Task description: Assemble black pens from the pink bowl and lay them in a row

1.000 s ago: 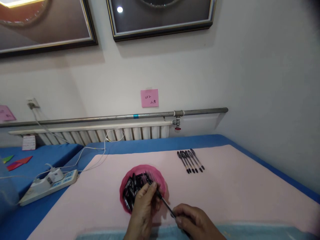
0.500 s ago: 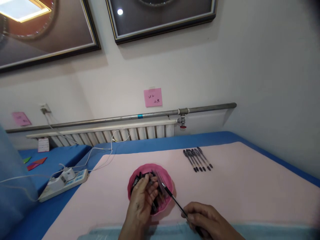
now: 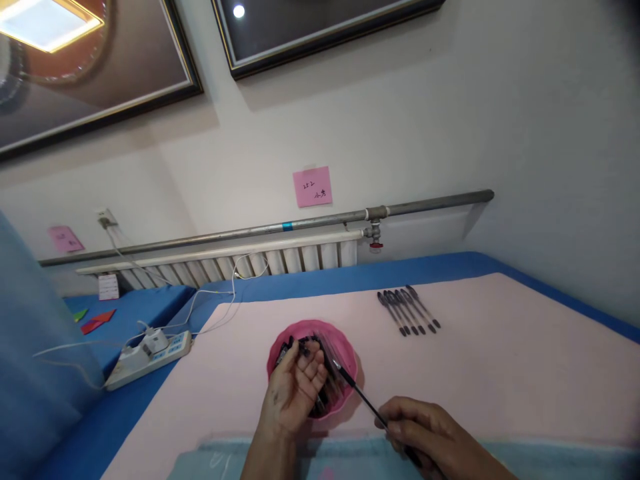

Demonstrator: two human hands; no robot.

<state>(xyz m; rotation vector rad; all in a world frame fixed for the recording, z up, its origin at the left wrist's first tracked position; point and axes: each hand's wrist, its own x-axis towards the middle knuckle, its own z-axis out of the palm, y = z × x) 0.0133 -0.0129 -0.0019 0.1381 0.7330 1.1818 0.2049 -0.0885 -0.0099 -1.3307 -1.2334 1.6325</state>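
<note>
Left hand [image 3: 295, 393], half-curled: small black part [image 3: 303, 348], possibly a cap. Right hand [image 3: 427, 430]: uncapped pen [image 3: 369, 403], pinched. Apparent step: capping, which calls for alignment.

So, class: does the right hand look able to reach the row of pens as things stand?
Probably yes: nothing visible stands between the right hand and the row of pens on the pink sheet. However, it holds a pen, which may hinder picking up another.
</note>
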